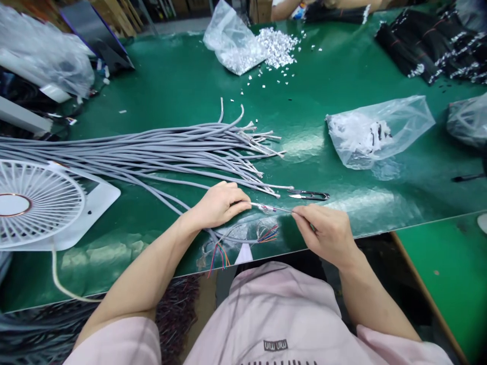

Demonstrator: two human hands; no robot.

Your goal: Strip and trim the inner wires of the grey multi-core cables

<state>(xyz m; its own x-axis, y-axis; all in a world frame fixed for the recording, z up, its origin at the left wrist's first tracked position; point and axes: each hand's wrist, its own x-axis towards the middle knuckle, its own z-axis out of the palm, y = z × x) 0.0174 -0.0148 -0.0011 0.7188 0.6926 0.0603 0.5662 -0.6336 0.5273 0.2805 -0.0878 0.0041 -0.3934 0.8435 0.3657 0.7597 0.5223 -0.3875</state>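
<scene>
My left hand (pixel 224 204) is closed round the end of a grey cable, just behind its stripped part (pixel 264 207), where whitish braid and thin coloured wires show. My right hand (pixel 323 230) pinches the far tip of that braid, which stretches straight between the two hands. Right above them on the table lie small thread snips (pixel 309 195) with black handles. A bundle of grey cables (pixel 171 147) with pale braided ends runs in from the left. Below my hands, two cable ends fan out into coloured wires (pixel 269 234) near the table's front edge.
A white fan (pixel 95 208) stands at the left. Plastic bags (pixel 411 126) with small parts lie at the right and back, beside a heap of white bits (pixel 277 48). Black cable bundles (pixel 422 43) fill the back right. Another person's arm (pixel 283 9) shows at the far edge.
</scene>
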